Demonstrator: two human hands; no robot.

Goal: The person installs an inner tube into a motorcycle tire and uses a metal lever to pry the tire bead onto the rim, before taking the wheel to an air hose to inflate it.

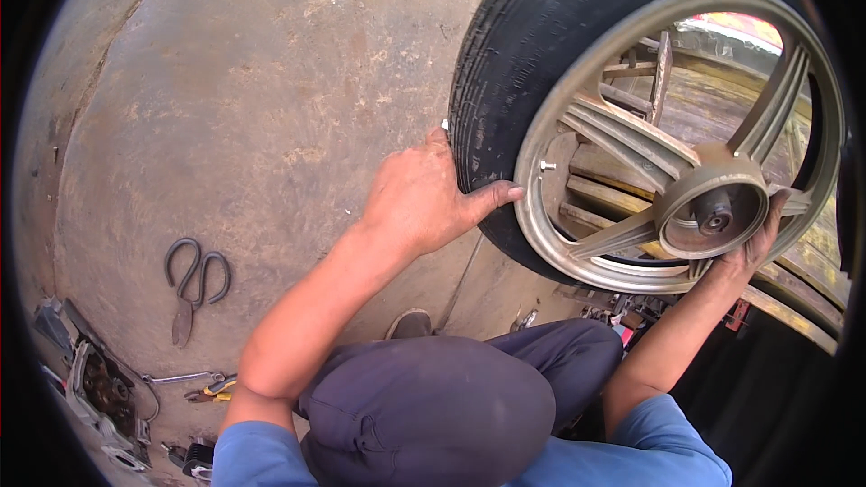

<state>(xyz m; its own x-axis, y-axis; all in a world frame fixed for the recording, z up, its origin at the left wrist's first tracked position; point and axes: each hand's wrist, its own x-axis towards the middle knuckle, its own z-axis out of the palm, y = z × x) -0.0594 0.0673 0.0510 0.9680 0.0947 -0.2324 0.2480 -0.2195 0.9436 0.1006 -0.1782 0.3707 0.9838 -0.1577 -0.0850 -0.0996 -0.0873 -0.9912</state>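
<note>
A black tyre (510,63) on a dull metal five-spoke wheel (631,135) fills the upper right, tilted toward me. My left hand (428,194) grips the tyre's left side, its thumb reaching to the rim near the short valve stem (547,166) and its fingertips mostly hidden behind the tread. My right hand (751,245) holds the wheel at the lower right of the hub (713,207), fingers bent round the spoke and hub there.
On the stained concrete floor (225,81) lie black-handled shears (185,307), a wrench (180,377), yellow-handled pliers (214,390) and greasy metal engine parts (104,374) at the left. Worn wooden slats (798,298) sit behind the wheel, with small tools and parts below it.
</note>
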